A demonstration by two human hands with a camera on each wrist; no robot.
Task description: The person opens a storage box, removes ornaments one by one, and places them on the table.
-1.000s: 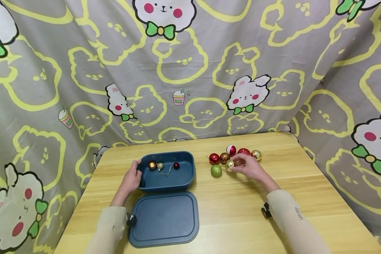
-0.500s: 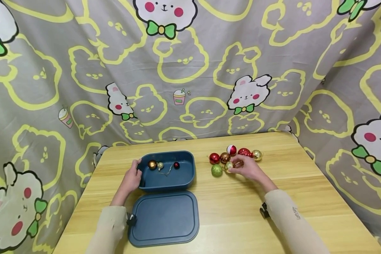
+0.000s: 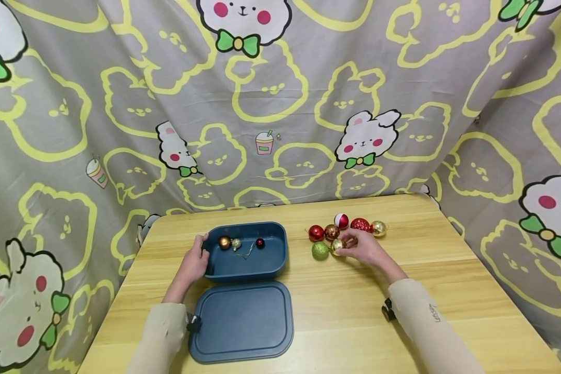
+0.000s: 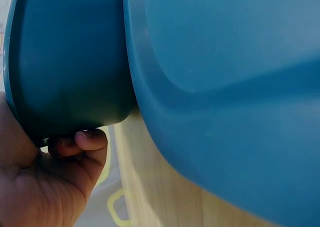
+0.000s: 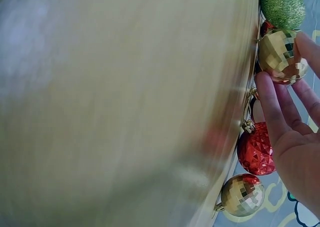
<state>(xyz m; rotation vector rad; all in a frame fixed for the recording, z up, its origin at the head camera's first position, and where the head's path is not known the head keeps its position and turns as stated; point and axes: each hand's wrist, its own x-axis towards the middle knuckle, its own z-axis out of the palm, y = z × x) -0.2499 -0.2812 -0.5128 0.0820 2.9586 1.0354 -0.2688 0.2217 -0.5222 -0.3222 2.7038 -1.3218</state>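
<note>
My left hand [image 3: 197, 262] grips the left end of a dark blue box [image 3: 280, 262], thumb at the rim and fingertips curled against the outer wall in the left wrist view. Inside the box lie a copper-gold bauble [image 3: 224, 242], a small gold bauble [image 3: 236, 243] and a small dark red one [image 3: 260, 243]. With thumb and fingers, my right hand [image 3: 366, 247] holds a faceted gold bauble [image 5: 281, 54] low over the table. Right beside that one sits a glittery green bauble [image 3: 320, 251]. Whether the gold bauble touches the table is hard to tell.
Around the right hand lie a red bauble [image 3: 316, 232], a brown one [image 3: 331, 232], a red-and-white one [image 3: 341, 221], a larger red one [image 3: 361, 225] and another gold one [image 3: 378, 228]. The blue lid [image 3: 241, 322] lies flat before the box. A patterned curtain [image 3: 280, 104] hangs behind the table.
The right hand has brought the gold bauble slightly left and nearer to me, closing the gap to the green bauble. The left hand and the box have stayed put.
</note>
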